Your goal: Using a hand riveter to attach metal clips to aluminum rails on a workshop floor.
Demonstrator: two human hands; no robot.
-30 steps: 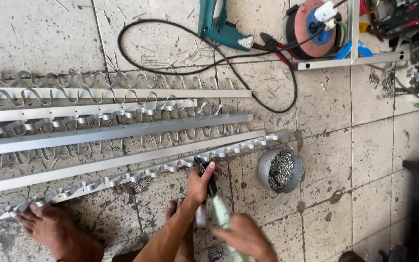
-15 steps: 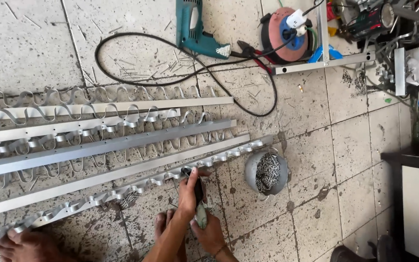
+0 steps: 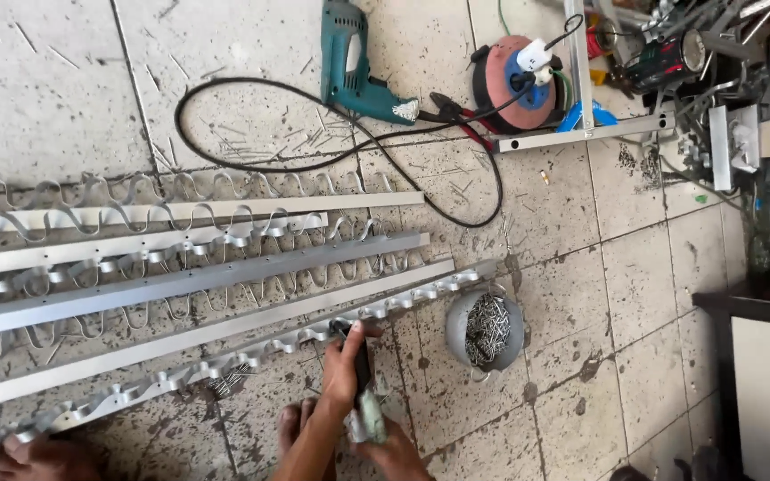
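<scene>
Head view, lower centre: a hand tool (image 3: 363,392) is gripped by the left hand (image 3: 342,370) against a metal rail (image 3: 251,352). The right hand (image 3: 394,454), partly cut off, is closed on its handle. The tool's kind cannot be told.

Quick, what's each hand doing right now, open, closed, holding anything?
Left hand: closed around the dark upper part of a hand riveter tool, at the wavy aluminium strip.
Right hand: gripping the tool's pale green handle, partly out of view.

My right hand (image 3: 394,456) has dropped toward the bottom edge, and the drill (image 3: 354,62) sits lower in frame than before.
</scene>
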